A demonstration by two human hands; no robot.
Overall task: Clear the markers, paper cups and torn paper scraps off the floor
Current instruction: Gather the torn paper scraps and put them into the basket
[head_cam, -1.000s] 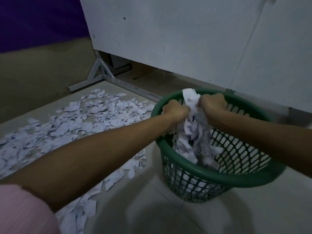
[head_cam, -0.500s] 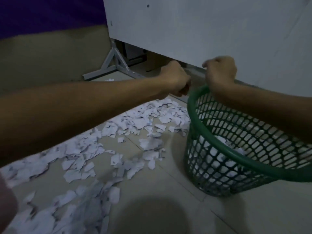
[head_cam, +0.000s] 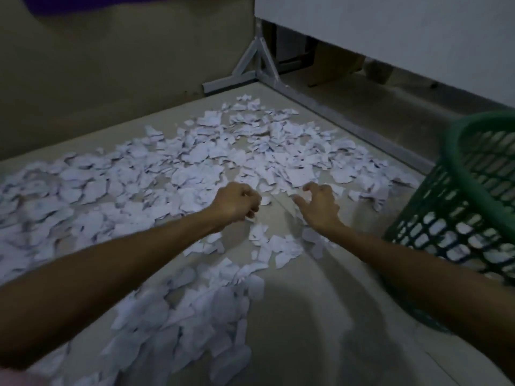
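On the floor (head_cam: 320,316), spread from the wall to the near edge: torn paper scraps (head_cam: 195,162), loose, thin and overlapping, with the green mesh basket (head_cam: 457,162) standing well right of the bulk of them.

Likely trouble, biggest first:
- Too wide a sweep with both arms, and light pieces pushed out towards the metal frame (head_cam: 259,65) and under the white panel (head_cam: 390,37), harder to reach there.
- A careless forearm against the basket, close by the right arm; may tip, spilling the paper already showing through its mesh.
- An overfull handful, and bits shed on the way across to the basket.
- Flat single scraps stuck to the tile, slipping under fingertips instead of lifting.

Left hand (head_cam: 237,201) low over the scraps, fingers curled under; cannot tell whether that grip holds a piece or nothing. Right hand (head_cam: 317,204) beside it, just apart, grip slack and empty, fingers hooked above the paper.

Hard to read: dim light and motion blur throughout. Basket cut off by the right edge, fill level unseen. Nearest scraps partly covered by the forearms. No markers or paper cups visible; possibly out of view or buried, cannot say.
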